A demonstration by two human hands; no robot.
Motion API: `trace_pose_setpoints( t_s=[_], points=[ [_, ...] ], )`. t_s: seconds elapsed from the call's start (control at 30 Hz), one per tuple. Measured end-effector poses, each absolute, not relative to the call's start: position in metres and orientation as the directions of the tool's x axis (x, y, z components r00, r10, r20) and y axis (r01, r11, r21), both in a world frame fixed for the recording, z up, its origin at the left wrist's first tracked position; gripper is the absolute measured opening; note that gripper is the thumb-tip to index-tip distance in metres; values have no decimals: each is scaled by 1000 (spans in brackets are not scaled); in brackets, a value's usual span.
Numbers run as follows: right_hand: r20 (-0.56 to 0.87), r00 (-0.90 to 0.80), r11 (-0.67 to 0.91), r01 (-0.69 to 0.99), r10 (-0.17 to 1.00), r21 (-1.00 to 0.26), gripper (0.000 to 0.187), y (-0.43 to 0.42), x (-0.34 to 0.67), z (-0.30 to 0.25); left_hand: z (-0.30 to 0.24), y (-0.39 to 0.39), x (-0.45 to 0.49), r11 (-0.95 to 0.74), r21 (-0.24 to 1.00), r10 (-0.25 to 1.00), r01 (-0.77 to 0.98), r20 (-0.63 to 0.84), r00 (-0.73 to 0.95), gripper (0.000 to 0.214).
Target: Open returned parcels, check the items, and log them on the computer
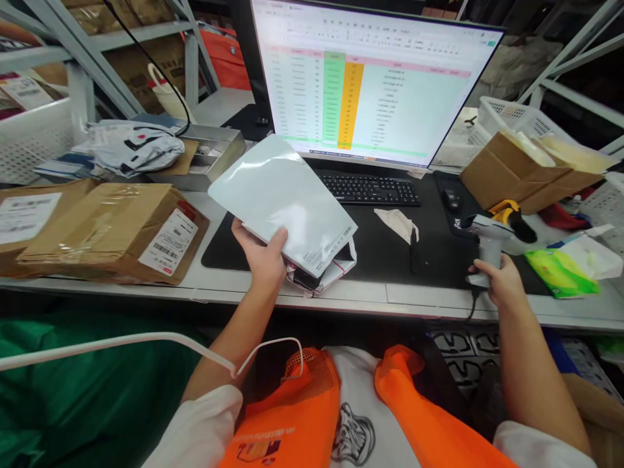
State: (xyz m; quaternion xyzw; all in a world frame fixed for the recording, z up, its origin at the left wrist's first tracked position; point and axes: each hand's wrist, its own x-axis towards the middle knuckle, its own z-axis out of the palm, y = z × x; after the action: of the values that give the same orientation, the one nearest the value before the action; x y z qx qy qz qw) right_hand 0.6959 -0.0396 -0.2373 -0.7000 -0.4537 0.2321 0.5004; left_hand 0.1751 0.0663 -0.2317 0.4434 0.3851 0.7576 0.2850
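Observation:
My left hand (263, 253) grips the near edge of a flat white box (287, 201), thumb on top and fingers underneath. Small print and a barcode show along the box's lower right edge. Beneath it, an opened white packing bag (336, 274) lies at the desk's front edge, partly hidden by the box. On the right, my right hand (502, 279) is wrapped round the handle of a grey barcode scanner (489, 247), whose cable hangs over the desk edge. A lit monitor (380, 84) with a spreadsheet stands behind the white box.
Taped cardboard parcels (102, 227) with labels lie at the left. A black keyboard (370, 190) and mouse (452, 199) rest on the dark mat. Beside the scanner are a yellow tape dispenser (507, 209), a green packet (560, 273) and a brown carton (517, 170).

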Motion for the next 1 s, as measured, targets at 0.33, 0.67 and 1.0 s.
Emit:
trace_pose_setpoints(
  t_s=[0.33, 0.67, 1.0],
  points=[
    [-284, 74, -286, 445, 956, -848, 38, -60, 553, -178, -222, 77, 195, -616, 766, 695, 185, 639, -329, 87],
    [-200, -56, -148, 488, 978, -860, 20, -82, 544, -180, -239, 77, 170, -551, 833, 759, 54, 527, -383, 84],
    [-197, 121, -224, 280, 973, -934, 50, -89, 578, -196, -245, 55, 158, -502, 862, 744, 67, 470, -475, 86]
  ],
)
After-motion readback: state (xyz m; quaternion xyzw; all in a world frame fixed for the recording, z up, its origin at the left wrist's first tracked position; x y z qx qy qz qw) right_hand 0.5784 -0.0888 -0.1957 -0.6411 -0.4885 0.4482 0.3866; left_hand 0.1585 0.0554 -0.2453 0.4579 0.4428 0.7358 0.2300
